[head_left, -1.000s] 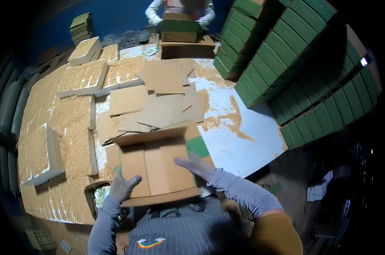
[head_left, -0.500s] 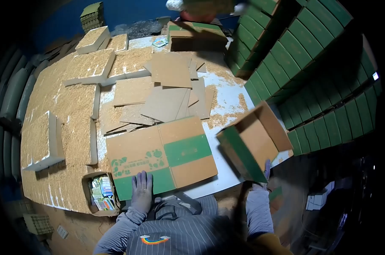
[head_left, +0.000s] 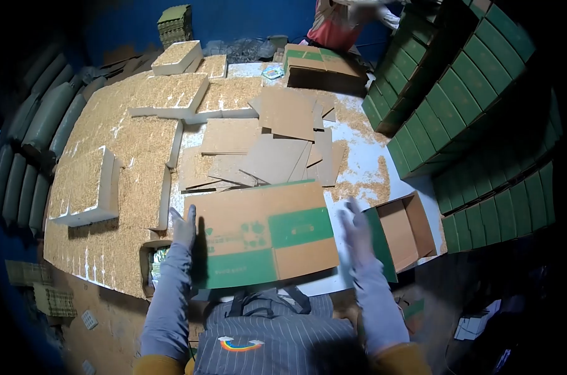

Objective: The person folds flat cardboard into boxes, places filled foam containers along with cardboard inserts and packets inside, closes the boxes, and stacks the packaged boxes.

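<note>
A flattened brown-and-green cardboard box [head_left: 246, 209] lies in front of me at the table's near edge, printed side up. My left hand [head_left: 183, 228], gloved, is at its left edge with fingers and thumb apart. Just off its right edge is my right hand [head_left: 356, 234], fingers stretched out and somewhat blurred by motion. Neither hand holds anything; whether the left one touches the cardboard I cannot tell. To the right of my right hand stands an open, formed carton [head_left: 402, 234] with its brown inside showing and a green flap toward me.
Loose cardboard sheets [head_left: 286, 115] lie beyond the flattened box. Trays filled with tan shavings [head_left: 133, 144] cover the left side. A small carton of packets [head_left: 151, 265] sits at the near left. Green boxes [head_left: 446, 119] are stacked high on the right. Another person [head_left: 336, 25] stands at the back.
My right hand has let go of the open carton and moved left beside the flattened box. My left hand has lifted from the cardboard's front to its left edge. The open carton now rests lower, farther right.
</note>
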`<action>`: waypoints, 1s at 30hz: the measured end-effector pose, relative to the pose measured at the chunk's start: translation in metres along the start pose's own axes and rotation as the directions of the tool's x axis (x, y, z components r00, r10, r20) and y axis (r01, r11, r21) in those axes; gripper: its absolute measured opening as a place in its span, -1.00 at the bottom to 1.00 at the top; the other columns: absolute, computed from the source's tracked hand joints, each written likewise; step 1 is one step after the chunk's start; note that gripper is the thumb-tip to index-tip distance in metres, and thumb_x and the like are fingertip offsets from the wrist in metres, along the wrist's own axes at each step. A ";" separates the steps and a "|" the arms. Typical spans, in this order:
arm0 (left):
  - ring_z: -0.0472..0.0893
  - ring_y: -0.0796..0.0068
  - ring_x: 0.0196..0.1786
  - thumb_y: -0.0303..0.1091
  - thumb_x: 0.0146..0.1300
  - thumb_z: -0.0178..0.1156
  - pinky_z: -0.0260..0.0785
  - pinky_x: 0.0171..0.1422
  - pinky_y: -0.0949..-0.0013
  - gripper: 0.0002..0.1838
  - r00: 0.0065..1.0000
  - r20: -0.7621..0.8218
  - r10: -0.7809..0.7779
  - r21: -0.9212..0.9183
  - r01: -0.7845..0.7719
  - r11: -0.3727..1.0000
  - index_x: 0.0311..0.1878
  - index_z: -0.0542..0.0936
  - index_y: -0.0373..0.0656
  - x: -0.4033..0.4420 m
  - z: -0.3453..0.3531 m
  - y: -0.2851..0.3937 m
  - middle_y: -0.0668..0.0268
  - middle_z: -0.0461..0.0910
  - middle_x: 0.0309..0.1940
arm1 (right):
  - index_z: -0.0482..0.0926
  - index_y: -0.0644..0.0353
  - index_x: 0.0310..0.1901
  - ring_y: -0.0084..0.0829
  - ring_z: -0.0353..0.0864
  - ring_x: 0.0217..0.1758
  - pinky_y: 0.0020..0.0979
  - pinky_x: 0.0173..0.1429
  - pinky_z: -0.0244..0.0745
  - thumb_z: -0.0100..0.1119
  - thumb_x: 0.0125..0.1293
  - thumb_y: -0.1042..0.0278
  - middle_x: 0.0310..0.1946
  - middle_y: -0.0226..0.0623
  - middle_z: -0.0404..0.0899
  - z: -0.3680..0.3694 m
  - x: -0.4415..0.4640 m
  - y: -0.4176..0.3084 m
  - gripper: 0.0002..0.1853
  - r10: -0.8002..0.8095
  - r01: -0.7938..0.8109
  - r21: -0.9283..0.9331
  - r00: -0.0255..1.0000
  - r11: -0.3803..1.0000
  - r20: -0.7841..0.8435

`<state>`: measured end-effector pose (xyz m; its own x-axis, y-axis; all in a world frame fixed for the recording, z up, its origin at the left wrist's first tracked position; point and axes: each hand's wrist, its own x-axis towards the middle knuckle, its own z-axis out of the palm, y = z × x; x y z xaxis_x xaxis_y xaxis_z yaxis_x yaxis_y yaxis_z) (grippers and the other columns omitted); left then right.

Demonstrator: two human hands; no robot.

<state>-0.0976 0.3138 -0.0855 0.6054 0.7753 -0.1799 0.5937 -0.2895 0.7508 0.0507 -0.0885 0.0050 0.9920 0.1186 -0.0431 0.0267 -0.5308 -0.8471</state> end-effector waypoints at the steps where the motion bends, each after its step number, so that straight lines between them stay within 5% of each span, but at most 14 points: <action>1: 0.05 -0.11 0.50 0.11 0.38 0.00 -0.14 0.56 0.25 -0.06 1.000 -0.005 0.010 -0.005 -0.010 1.000 0.45 -0.12 -0.51 0.000 -0.003 0.007 -0.32 -0.11 0.45 | 0.36 0.25 0.31 -0.41 0.57 -0.01 -0.42 0.08 0.43 0.10 0.39 0.17 0.11 -0.24 0.55 0.031 0.022 0.021 -0.47 0.041 -0.037 -0.056 0.995 0.998 0.086; 3: 0.14 -0.17 0.46 0.13 0.39 -0.03 -0.05 0.53 0.23 -0.06 0.943 0.278 -0.180 0.076 0.165 0.983 0.47 -0.17 -0.46 -0.003 -0.012 0.025 -0.37 -0.15 0.45 | 0.41 0.26 0.24 -0.46 0.59 -0.07 -0.47 0.05 0.44 0.12 0.39 0.16 0.04 -0.26 0.58 0.067 0.051 0.087 -0.52 -0.081 0.095 -0.097 0.986 0.991 0.145; 6: 0.18 -0.19 0.44 0.03 0.46 -0.11 -0.04 0.52 0.17 -0.20 0.902 0.256 0.347 0.532 -0.431 0.729 0.51 -0.14 -0.29 0.006 -0.014 -0.041 -0.32 -0.16 0.46 | 0.48 0.29 0.15 -0.52 0.59 -0.11 -0.54 0.02 0.44 0.13 0.39 0.21 -0.04 -0.30 0.61 0.052 0.045 0.041 -0.60 -0.023 0.030 -0.030 0.979 0.999 0.202; 8: 0.23 -0.14 0.43 -0.04 0.43 -0.02 -0.10 0.54 0.14 -0.24 0.947 -0.153 0.283 -0.183 -0.309 0.933 0.52 -0.09 -0.15 -0.035 -0.042 0.031 -0.24 -0.17 0.48 | 0.51 0.32 0.07 -0.55 0.59 -0.12 -0.58 0.01 0.44 0.09 0.40 0.33 -0.10 -0.33 0.62 0.028 0.032 -0.004 -0.70 -0.004 -0.011 0.518 1.000 0.855 0.028; 9: 0.23 -0.14 0.43 -0.04 0.43 -0.02 -0.10 0.54 0.14 -0.24 0.947 -0.156 0.279 -0.184 -0.306 0.934 0.52 -0.09 -0.15 -0.054 -0.062 0.068 -0.24 -0.17 0.48 | 0.51 0.32 0.07 -0.56 0.58 -0.10 -0.58 0.01 0.44 0.07 0.41 0.37 -0.09 -0.34 0.61 0.021 0.036 -0.006 -0.72 -0.035 -0.038 0.655 0.995 0.755 0.099; 12: 0.35 0.01 0.35 -0.07 0.37 0.07 -0.06 0.53 0.16 -0.31 0.571 -0.401 0.716 0.521 -0.501 0.691 0.48 0.12 -0.12 -0.079 -0.114 0.146 -0.12 0.15 0.41 | 0.51 0.40 0.05 -0.53 0.52 -0.08 -0.49 0.06 0.41 0.03 0.34 0.45 -0.11 -0.34 0.57 0.002 0.052 -0.019 -0.69 -0.096 -0.113 0.778 0.972 0.618 0.217; 14: 0.50 0.10 0.19 -0.13 0.33 0.13 0.15 0.41 0.23 -0.50 0.819 0.218 0.531 0.490 -0.562 0.667 0.29 0.46 -0.10 -0.080 -0.133 0.166 0.04 0.49 0.20 | 0.50 0.40 0.05 -0.48 0.51 -0.02 -0.48 0.14 0.39 0.02 0.25 0.57 -0.10 -0.29 0.57 -0.009 0.065 -0.024 -0.68 -0.171 0.009 0.501 0.945 0.865 0.278; 15: 0.62 0.14 -0.06 0.00 0.32 0.13 0.32 0.24 0.19 -0.60 0.831 0.149 0.536 0.426 -0.543 0.723 -0.03 0.67 -0.11 -0.084 -0.137 0.169 0.16 0.69 -0.21 | 0.48 0.39 0.08 -0.38 0.49 0.06 -0.44 0.23 0.34 0.00 0.22 0.60 -0.04 -0.22 0.54 -0.011 0.055 -0.042 -0.64 -0.251 0.247 0.243 0.968 0.938 -0.015; 18: 0.65 0.11 -0.20 0.05 0.30 0.16 0.43 0.06 0.18 -0.58 0.873 0.390 0.293 0.344 -0.433 0.833 -0.12 0.72 -0.12 -0.100 -0.159 0.183 0.13 0.69 -0.30 | 0.43 0.22 0.21 -0.26 0.33 0.34 -0.21 0.47 0.07 0.05 0.31 0.41 0.25 -0.14 0.38 -0.005 0.013 -0.115 -0.58 -0.722 0.759 0.007 0.621 0.651 -0.305; 20: 0.67 0.24 -0.28 0.08 0.29 0.17 0.48 -0.06 0.25 -0.53 0.865 0.491 0.101 0.407 -0.330 0.852 -0.10 0.70 -0.17 -0.102 -0.171 0.204 0.14 0.70 -0.33 | 0.43 0.07 0.24 -0.22 0.21 0.44 0.04 0.52 -0.11 0.12 0.31 0.27 0.30 -0.24 0.35 0.001 0.001 -0.139 -0.55 -0.885 0.870 -0.423 0.385 0.254 0.261; 26: 0.64 0.51 -0.35 -0.02 0.24 0.28 0.50 -0.15 0.31 -0.59 0.849 0.518 0.104 0.114 -0.190 0.975 0.00 0.68 -0.12 -0.086 -0.169 0.192 0.21 0.71 -0.40 | 0.67 -0.10 -0.26 -0.28 0.36 0.29 0.08 0.55 -0.20 -0.20 0.47 -0.03 -0.12 -0.36 0.59 0.014 -0.028 -0.087 -0.59 -0.995 0.908 -0.408 0.099 0.099 -0.021; 27: 0.67 0.28 -0.42 -0.05 0.28 0.24 0.51 -0.25 0.25 -0.54 0.798 0.413 0.440 0.522 -0.603 0.603 0.21 0.54 0.05 -0.086 -0.160 0.190 0.10 0.65 -0.47 | 0.62 -0.08 -0.36 -0.27 0.44 0.06 0.08 0.48 -0.08 -0.12 0.40 0.03 -0.33 -0.38 0.52 0.010 -0.019 -0.103 -0.66 -0.966 0.947 -0.198 0.256 0.255 -0.020; 28: 0.67 0.28 -0.42 -0.05 0.28 0.24 0.51 -0.25 0.25 -0.54 0.797 0.419 0.434 0.523 -0.603 0.603 0.21 0.54 0.05 -0.096 -0.162 0.189 0.10 0.65 -0.47 | 0.57 -0.06 -0.47 -0.26 0.53 -0.18 0.08 0.42 0.04 -0.05 0.34 0.09 -0.54 -0.39 0.46 0.004 -0.014 -0.119 -0.71 -0.911 0.911 0.020 0.411 0.412 0.018; 30: 0.63 0.08 -0.48 -0.06 0.32 0.18 0.50 -0.33 0.17 -0.45 0.729 0.470 0.498 0.478 -0.684 0.551 0.36 0.35 0.21 -0.131 -0.170 0.229 0.03 0.57 -0.54 | 0.44 0.00 -0.65 -0.29 0.48 -0.40 0.09 0.38 0.13 -0.08 0.30 0.16 -0.69 -0.43 0.32 -0.015 -0.004 -0.163 -0.65 -0.940 0.822 0.457 0.275 0.339 0.203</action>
<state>-0.1309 0.2418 0.2183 0.9860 0.1572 -0.0564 0.1661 -0.9583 0.2326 0.0440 -0.0150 0.1510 0.2226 0.7020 0.6765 0.7682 0.3009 -0.5650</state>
